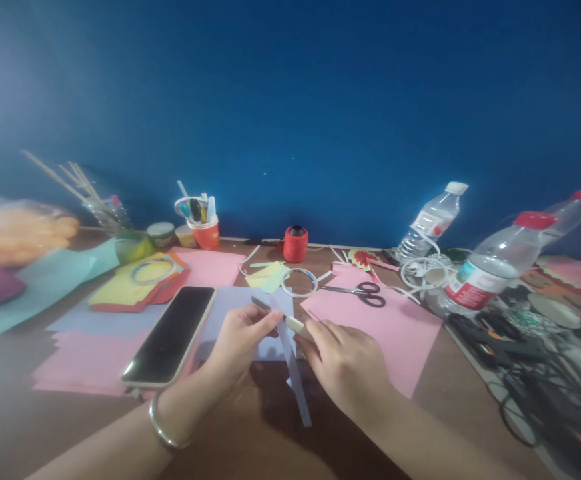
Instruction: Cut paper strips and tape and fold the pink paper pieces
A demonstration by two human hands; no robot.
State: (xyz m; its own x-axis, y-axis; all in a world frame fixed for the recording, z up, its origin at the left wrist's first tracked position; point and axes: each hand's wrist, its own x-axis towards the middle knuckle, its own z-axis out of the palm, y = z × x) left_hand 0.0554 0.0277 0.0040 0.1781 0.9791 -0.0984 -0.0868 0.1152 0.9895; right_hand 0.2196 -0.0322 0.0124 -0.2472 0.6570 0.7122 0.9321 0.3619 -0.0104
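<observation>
My left hand (240, 337) is closed, thumb and fingers pinching a narrow lavender paper strip (295, 387) whose long end hangs down toward me. My right hand (345, 360) grips a slim pen-like tool (294, 325) with a pale body, crossing the strip near my left thumb. A dark grey end (260, 305) pokes out beyond my left fingers; whether it is part of the same tool I cannot tell. Beneath both hands lies a lavender paper sheet (223, 317). Pink paper (395, 327) lies under and beyond my right hand, with black-handled scissors (368, 293) on it.
Left of my hands a phone (170, 337) rests on stacked coloured paper. A tape roll (299, 283), red thread spool (296, 245) and orange cup of tools (204, 233) stand farther back. Plastic bottles (500, 263) and black cables (535, 393) crowd the right side.
</observation>
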